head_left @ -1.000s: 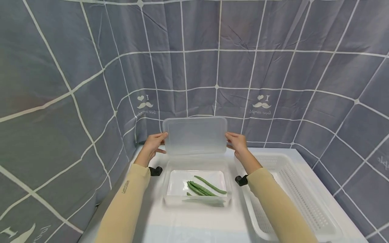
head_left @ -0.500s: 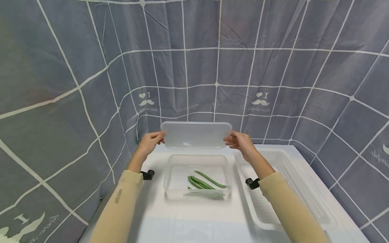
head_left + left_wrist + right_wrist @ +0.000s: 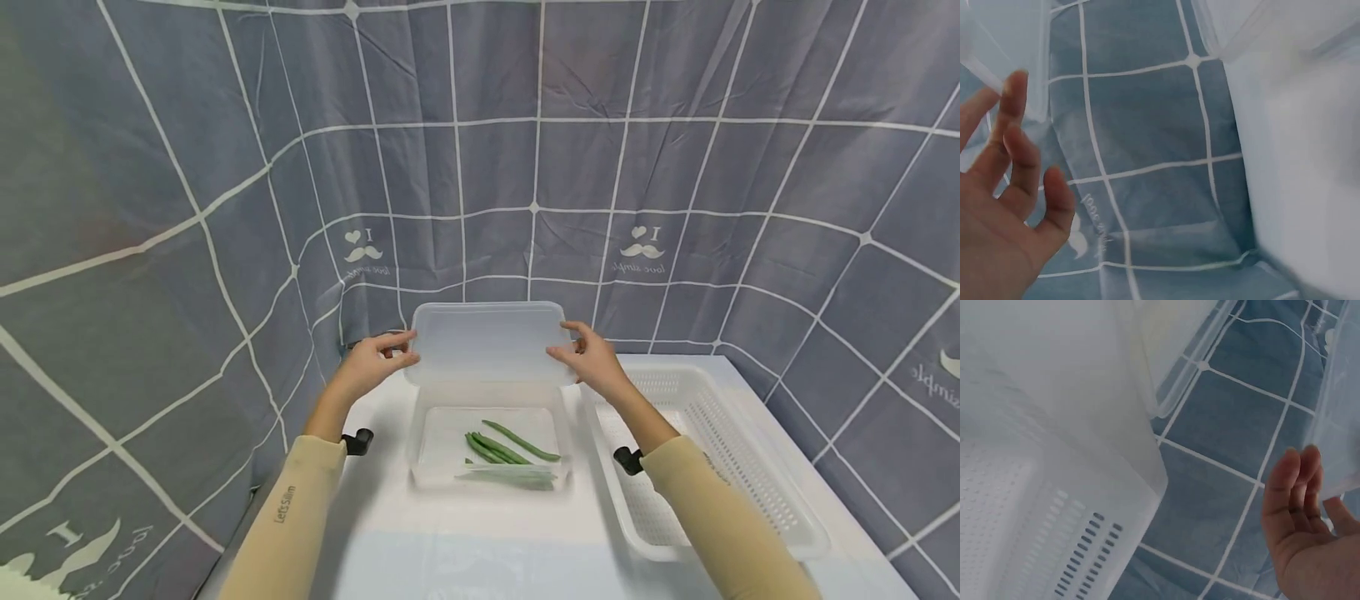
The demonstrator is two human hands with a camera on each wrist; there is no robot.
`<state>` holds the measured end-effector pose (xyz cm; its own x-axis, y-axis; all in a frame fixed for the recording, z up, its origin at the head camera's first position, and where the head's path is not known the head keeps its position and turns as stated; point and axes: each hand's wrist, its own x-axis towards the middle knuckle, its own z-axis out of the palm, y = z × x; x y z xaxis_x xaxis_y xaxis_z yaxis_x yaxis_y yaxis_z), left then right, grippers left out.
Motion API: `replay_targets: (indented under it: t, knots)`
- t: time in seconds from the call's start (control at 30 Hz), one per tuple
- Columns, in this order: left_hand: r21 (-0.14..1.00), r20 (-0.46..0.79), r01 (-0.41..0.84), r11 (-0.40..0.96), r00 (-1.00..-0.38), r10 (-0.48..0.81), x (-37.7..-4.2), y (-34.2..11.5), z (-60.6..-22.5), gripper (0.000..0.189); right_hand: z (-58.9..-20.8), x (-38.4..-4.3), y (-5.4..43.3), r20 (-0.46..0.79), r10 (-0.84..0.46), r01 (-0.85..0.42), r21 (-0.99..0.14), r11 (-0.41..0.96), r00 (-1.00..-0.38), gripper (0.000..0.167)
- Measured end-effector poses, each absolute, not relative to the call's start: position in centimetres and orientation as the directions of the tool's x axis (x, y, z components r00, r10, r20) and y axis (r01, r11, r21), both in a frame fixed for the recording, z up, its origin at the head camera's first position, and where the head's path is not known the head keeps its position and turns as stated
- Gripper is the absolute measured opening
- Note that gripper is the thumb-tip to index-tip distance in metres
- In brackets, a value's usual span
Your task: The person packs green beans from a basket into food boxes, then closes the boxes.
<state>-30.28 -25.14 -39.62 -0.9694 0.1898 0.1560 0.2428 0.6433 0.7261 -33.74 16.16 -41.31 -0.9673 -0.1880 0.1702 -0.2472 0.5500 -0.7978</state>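
Observation:
In the head view, a translucent plastic lid (image 3: 491, 343) is held tilted over the back edge of a clear food container (image 3: 442, 477). My left hand (image 3: 372, 363) pinches its left edge between thumb and index finger. At the opposite edge, my right hand (image 3: 592, 360) grips it, thumb on the near face. Several green beans (image 3: 498, 450) lie inside the container, toward the right. The lid's corner (image 3: 1035, 94) shows by the fingertips in the left wrist view. In the right wrist view, the fingers (image 3: 1285, 487) curl beside the lid (image 3: 1341, 425).
A white perforated basket (image 3: 750, 483) stands to the right of the container, under the right forearm. Both stand on a white table (image 3: 450, 533). A grey curtain with white grid lines (image 3: 495, 167) surrounds the table at the back and sides.
The lid first tipped flatter, showing less of its face, then swung back to show more. It has come down slightly toward the container, and the thumbs have shifted on its edges.

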Motion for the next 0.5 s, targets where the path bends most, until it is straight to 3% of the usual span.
replay_targets:
  t: [0.27, 0.5]
  knots:
    - [0.387, 0.347, 0.327, 0.862, -0.918, 0.193, -29.2, -23.5, -40.4, 0.100, -41.8, -31.9, 14.8, 0.310, -0.239, -0.377, -0.538, 0.754, -0.920, 0.099]
    - [0.069, 0.486, 0.283, 0.957, -0.847, 0.216, -27.8, -22.9, -41.7, 0.119, -41.9, -29.6, 13.8, 0.377, -0.287, -0.411, -0.307, 0.858, -0.881, 0.110]
